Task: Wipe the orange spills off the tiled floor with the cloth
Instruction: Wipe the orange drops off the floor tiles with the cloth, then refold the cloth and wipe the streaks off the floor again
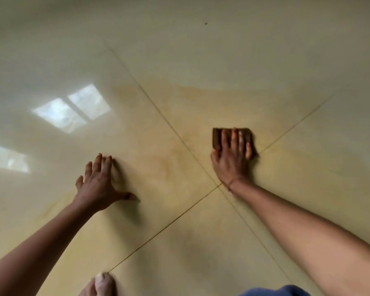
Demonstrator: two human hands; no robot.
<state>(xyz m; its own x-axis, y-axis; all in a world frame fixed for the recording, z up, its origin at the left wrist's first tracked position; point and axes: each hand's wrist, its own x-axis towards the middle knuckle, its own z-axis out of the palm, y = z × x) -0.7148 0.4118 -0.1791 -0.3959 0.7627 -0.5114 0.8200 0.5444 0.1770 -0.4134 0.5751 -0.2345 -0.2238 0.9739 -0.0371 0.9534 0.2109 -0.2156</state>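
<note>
A folded dark brown cloth (pixel 217 137) lies flat on the glossy cream tiled floor (pixel 201 50), right of centre. My right hand (pixel 232 159) presses down on the cloth with fingers spread over it, hiding most of it. My left hand (pixel 99 184) rests flat on the floor to the left, fingers apart, holding nothing. A thin orange-yellow film (pixel 158 167) smears the tiles between and around both hands, with a fainter arc-shaped edge (pixel 192 88) further away. Grout lines cross (pixel 219 185) just below my right wrist.
My bare foot (pixel 103 285) is at the bottom edge, and blue fabric (pixel 276 291) shows at the bottom right. Window reflections (pixel 73 107) glare on the tiles at the left. A small dark speck (pixel 206 23) sits far up the floor.
</note>
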